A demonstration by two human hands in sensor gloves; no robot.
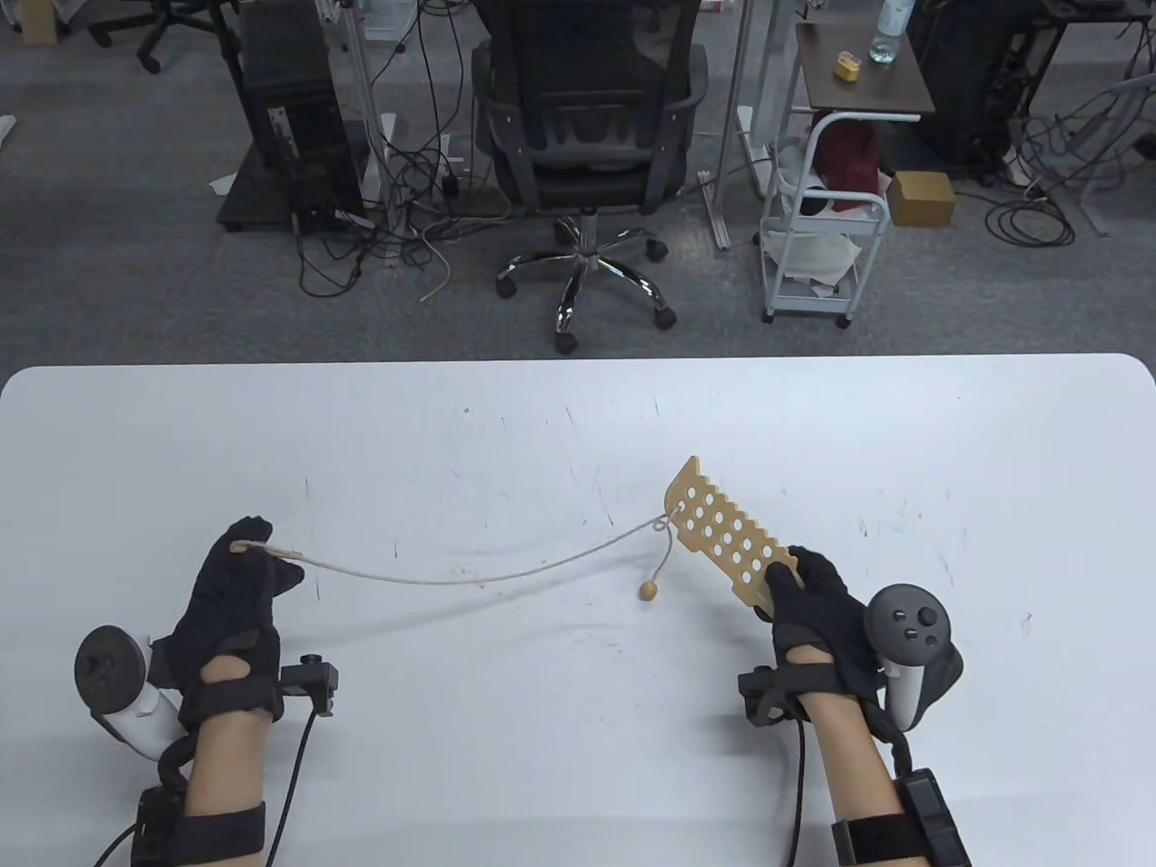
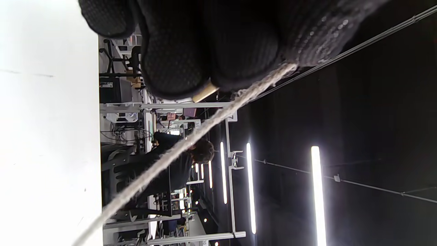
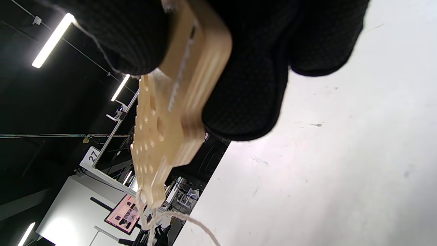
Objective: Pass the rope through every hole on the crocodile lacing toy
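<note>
Left hand (image 1: 237,578): pinching the rope (image 1: 470,576) tip.
Right hand (image 1: 817,605): gripping the crocodile toy (image 1: 727,535), lifted.
Table (image 1: 578,406): wide bare surface between them.

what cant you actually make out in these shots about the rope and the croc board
- Hole count threaded: table view, rope meets the board only at its far end; too small to tell.
- Board's held end: right hand covers it.
- Rope's wooden tip: left hand hides most, both views.
- Right wrist view: board blurred.

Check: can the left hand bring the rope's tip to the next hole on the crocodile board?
Probably yes: the left hand pinches the rope tip, open table lies between, and the right hand holds the crocodile board up.
</note>
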